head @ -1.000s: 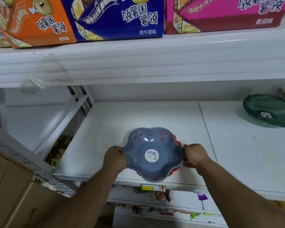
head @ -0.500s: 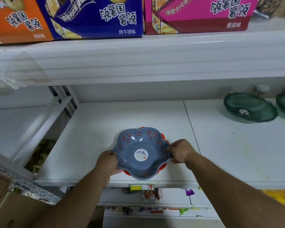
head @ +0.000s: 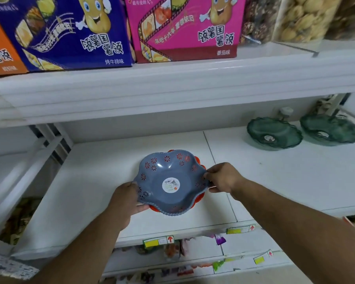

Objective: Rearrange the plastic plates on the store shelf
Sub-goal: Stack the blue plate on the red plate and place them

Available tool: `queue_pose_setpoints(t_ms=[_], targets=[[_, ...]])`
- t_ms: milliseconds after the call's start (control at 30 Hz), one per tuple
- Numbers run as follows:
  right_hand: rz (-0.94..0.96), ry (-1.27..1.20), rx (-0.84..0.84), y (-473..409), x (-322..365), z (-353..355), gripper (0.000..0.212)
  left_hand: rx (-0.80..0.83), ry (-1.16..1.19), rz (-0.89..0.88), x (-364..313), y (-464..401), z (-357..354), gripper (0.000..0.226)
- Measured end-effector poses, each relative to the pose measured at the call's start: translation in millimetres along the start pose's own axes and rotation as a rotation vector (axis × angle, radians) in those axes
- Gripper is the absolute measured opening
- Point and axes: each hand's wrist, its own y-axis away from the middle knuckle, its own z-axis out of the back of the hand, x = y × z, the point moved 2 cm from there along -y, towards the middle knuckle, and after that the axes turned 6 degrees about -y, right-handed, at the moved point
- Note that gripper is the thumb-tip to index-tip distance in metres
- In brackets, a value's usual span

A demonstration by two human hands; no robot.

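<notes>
A blue flower-shaped plastic plate [head: 168, 173] with red cut-out flowers and a round sticker sits nested on an orange-red plate [head: 199, 198], whose rim peeks out at the right and lower left. Both are over the white shelf [head: 94, 181], near its front edge. My left hand [head: 124, 198] grips the stack's left rim. My right hand [head: 223, 177] pinches the right rim. Two dark green translucent plates [head: 274, 133] [head: 331, 129] stand at the back right of the same shelf.
Above, a higher shelf [head: 172, 85] carries a blue snack box [head: 70, 31], a pink one [head: 184, 27] and bags of nuts [head: 303, 17]. Price labels [head: 158, 240] line the shelf front. A gap with packets [head: 19, 218] lies to the left.
The view has swung right and closer, bringing a second green plate into sight. The stacked plates, held in both hands, have shifted slightly rightward along the shelf.
</notes>
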Motion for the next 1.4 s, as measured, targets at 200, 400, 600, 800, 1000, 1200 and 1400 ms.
queue_pose_setpoints(t_ms=[200,400,600,800,1000,1200,1400], targets=[[0.005,-0.075,-0.020,14.8,-20.7,61.4,0.018,0.034,0.049,-0.022,-6.6,17.9,-53.6,0.018],[0.017,-0.087,-0.042,31.1,-52.4,135.6,0.016,0.058,0.051,-0.030,-5.4,48.6,-126.4,0.020],[0.021,-0.098,-0.064,48.9,-82.8,211.4,0.016,0.085,0.056,-0.023,3.2,75.7,-200.3,0.023],[0.000,-0.105,-0.095,67.6,-108.1,263.9,0.017,0.123,0.027,-0.025,4.8,97.9,-252.5,0.026],[-0.008,-0.151,-0.149,84.0,-129.0,304.7,0.016,0.168,0.032,-0.033,-1.1,113.5,-294.1,0.026],[-0.008,-0.201,-0.147,89.9,-151.5,350.8,0.017,0.168,0.043,-0.019,-6.1,130.2,-342.9,0.026],[-0.013,-0.246,-0.154,67.5,-176.9,406.1,0.021,0.144,0.034,0.032,-6.5,135.4,-405.3,0.022]])
